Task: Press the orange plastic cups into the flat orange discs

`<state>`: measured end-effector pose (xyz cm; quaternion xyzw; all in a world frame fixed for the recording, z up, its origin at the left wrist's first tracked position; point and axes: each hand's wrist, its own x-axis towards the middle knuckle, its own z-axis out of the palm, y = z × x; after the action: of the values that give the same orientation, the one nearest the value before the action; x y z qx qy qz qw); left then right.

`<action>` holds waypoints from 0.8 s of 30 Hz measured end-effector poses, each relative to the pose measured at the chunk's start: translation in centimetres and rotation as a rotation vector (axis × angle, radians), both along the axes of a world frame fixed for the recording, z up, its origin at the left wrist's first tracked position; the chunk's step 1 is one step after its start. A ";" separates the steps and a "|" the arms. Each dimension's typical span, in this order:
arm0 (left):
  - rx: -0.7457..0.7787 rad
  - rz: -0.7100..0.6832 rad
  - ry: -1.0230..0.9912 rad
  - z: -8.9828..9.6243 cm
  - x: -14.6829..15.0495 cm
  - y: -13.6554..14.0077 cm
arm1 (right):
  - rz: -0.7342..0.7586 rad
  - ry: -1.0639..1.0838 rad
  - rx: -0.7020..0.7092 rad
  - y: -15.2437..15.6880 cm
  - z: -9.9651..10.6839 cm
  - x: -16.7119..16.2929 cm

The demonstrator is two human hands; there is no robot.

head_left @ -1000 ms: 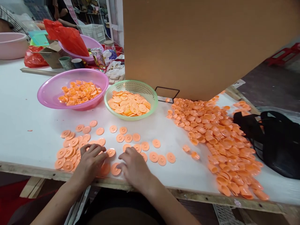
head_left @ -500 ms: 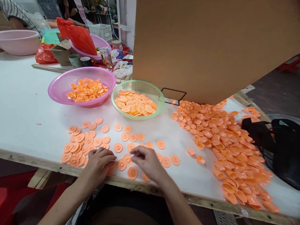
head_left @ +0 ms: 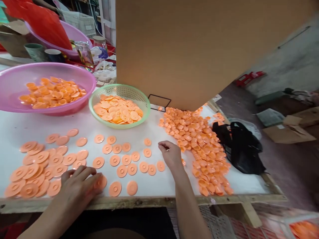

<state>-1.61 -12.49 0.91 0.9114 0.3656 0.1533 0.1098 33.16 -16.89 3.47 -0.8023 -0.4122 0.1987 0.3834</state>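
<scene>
Many flat orange plastic discs with a raised ring, such as one disc (head_left: 115, 189), lie on the white tabletop, overlapping at the left and more spread out in the middle. My left hand (head_left: 77, 187) rests low over them near the front edge, fingers apart and bent. An orange disc (head_left: 101, 182) shows partly beside its thumb. Farther right, my right hand (head_left: 171, 155) hovers just right of the loose discs with its fingers curled together; whether anything is between them is hidden. Beyond it spreads a heap of small orange plastic cups (head_left: 199, 142).
A pink basin (head_left: 84, 99) holds orange cups; beside it a green colander (head_left: 147, 113) contains orange discs. A large cardboard sheet (head_left: 174, 49) stands behind. To the right lies a black bag (head_left: 245, 149). A wooden strip (head_left: 139, 201) edges the table's front.
The view has turned right. My right hand has moved right, from among the discs to beside the cup heap, and its fingers have curled in. My left hand stays over the discs.
</scene>
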 end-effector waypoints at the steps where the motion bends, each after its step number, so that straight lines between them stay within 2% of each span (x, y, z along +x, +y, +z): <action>1: 0.010 -0.031 -0.019 -0.2 0.4 0.0 | 0.042 0.003 -0.015 -1.1 0.2 -0.2; 6: 0.019 -0.224 -0.070 -0.4 5.0 -0.8 | 0.274 -0.050 -0.098 -6.0 0.2 -2.1; 10: -0.035 -0.271 -0.036 0.1 7.1 -1.1 | 0.389 -0.164 -0.192 -8.0 -0.3 -3.4; 15: -0.053 -0.262 -0.039 0.6 7.0 -0.6 | 0.462 -0.143 -0.175 -7.6 -0.1 -5.7; 19: -0.066 -0.150 -0.041 0.8 5.9 -0.4 | 0.613 -0.139 -0.175 -6.8 -0.1 -8.3; 24: -0.105 -0.015 -0.021 1.2 3.1 -0.9 | 0.570 0.074 -0.108 -7.3 -0.4 -8.9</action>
<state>1.48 -13.38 2.08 0.9055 0.3653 0.1426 0.1622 24.31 -24.16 3.08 -0.6654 -0.5956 0.3492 0.2837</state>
